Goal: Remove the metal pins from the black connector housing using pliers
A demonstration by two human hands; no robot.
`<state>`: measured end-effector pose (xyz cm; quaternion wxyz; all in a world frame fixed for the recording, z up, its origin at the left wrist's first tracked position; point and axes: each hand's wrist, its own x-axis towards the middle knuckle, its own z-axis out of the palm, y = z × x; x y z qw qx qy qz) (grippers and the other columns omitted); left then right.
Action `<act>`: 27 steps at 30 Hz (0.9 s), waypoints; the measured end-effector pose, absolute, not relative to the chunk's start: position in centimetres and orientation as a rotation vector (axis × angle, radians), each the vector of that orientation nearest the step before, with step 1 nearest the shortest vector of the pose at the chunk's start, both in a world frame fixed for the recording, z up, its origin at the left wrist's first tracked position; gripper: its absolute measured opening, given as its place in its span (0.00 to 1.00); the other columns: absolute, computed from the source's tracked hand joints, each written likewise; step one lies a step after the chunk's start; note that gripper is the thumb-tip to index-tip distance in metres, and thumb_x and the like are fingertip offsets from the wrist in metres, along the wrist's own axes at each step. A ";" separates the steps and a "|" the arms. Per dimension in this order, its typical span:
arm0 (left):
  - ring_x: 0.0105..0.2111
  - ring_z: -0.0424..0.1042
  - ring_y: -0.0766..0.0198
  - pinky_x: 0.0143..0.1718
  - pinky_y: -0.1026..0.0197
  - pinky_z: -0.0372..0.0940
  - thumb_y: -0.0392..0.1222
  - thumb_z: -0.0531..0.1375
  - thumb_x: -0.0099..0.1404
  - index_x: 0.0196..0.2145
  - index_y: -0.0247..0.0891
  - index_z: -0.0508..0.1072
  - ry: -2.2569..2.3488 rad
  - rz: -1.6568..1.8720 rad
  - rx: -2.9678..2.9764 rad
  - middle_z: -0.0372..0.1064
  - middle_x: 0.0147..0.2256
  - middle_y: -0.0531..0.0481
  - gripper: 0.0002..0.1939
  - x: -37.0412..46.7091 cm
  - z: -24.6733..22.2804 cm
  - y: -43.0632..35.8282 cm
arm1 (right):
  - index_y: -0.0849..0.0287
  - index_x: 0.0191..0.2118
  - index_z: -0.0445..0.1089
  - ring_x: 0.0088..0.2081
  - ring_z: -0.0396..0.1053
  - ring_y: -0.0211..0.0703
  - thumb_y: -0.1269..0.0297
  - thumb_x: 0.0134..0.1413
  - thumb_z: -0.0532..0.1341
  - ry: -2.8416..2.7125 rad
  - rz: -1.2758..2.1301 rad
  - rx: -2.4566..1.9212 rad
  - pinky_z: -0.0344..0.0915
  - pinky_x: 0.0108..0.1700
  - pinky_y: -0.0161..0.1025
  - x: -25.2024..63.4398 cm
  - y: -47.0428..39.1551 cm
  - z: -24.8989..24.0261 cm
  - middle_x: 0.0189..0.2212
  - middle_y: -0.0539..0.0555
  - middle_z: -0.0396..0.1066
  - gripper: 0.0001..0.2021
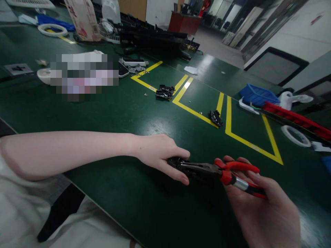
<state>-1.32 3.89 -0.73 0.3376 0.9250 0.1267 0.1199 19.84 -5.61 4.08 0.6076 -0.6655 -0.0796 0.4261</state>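
My left hand (162,155) is closed round a small black part (177,162), low over the green table (108,193). Red-handled pliers (227,172) with long, narrow jaws lie in my right hand (263,203), its fingers wrapped about the handles. The tips of the jaws reach to the black part beside my left thumb; whether they pinch it cannot be made out. Two similar black parts (164,92) rest side by side on the yellow tape, and another black part (216,118) sits farther right at a tape corner.
Yellow tape (199,112) marks out areas on the table. At the right are a blue bin (258,95), a red strip (297,119) and a white ring (295,135). A phone (123,70), a black assembly (155,39) and another white ring (52,30) lie farther back.
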 end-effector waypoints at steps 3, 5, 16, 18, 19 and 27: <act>0.22 0.65 0.64 0.23 0.64 0.52 0.64 0.60 0.66 0.32 0.41 0.65 0.338 0.315 2.400 0.63 0.21 0.57 0.23 -1.3 -0.7 3.9 | 0.59 0.38 0.74 0.47 0.77 0.50 0.68 0.38 0.65 -0.162 0.978 -1.542 0.77 0.46 0.43 19.8 -5.5 4.1 0.42 0.58 0.78 0.15; 0.22 0.65 0.64 0.23 0.63 0.52 0.65 0.60 0.65 0.32 0.41 0.65 0.345 0.315 2.400 0.63 0.21 0.57 0.23 -1.3 -0.7 3.9 | 0.58 0.38 0.74 0.48 0.77 0.50 0.69 0.39 0.65 -0.158 0.984 -1.543 0.76 0.46 0.42 19.8 -5.5 4.1 0.43 0.58 0.79 0.14; 0.21 0.65 0.64 0.24 0.63 0.52 0.65 0.59 0.66 0.33 0.41 0.65 0.339 0.296 2.428 0.63 0.21 0.57 0.23 -1.2 -0.8 4.0 | 0.54 0.37 0.74 0.49 0.76 0.52 0.66 0.34 0.69 -0.217 0.996 -1.559 0.75 0.51 0.48 19.8 -6.2 3.9 0.44 0.54 0.78 0.16; 0.22 0.64 0.64 0.24 0.63 0.52 0.65 0.59 0.66 0.32 0.42 0.64 0.337 0.291 2.439 0.63 0.21 0.57 0.23 -1.2 -0.8 3.9 | 0.54 0.35 0.74 0.50 0.76 0.52 0.65 0.33 0.69 -0.233 1.003 -1.559 0.74 0.52 0.48 19.8 -6.2 3.7 0.43 0.53 0.78 0.16; 0.22 0.64 0.64 0.24 0.63 0.53 0.65 0.59 0.66 0.32 0.42 0.63 0.335 0.289 2.444 0.62 0.21 0.57 0.23 -1.2 -0.8 3.9 | 0.53 0.35 0.74 0.50 0.76 0.52 0.65 0.33 0.69 -0.237 1.004 -1.556 0.74 0.52 0.48 19.9 -6.2 3.7 0.43 0.53 0.78 0.16; 0.22 0.65 0.64 0.24 0.63 0.53 0.64 0.59 0.66 0.32 0.41 0.65 0.341 0.302 2.411 0.64 0.21 0.57 0.23 -1.3 -0.7 3.9 | 0.57 0.36 0.75 0.47 0.77 0.49 0.68 0.33 0.69 -0.155 0.986 -1.533 0.77 0.42 0.38 19.9 -6.0 4.0 0.43 0.56 0.79 0.17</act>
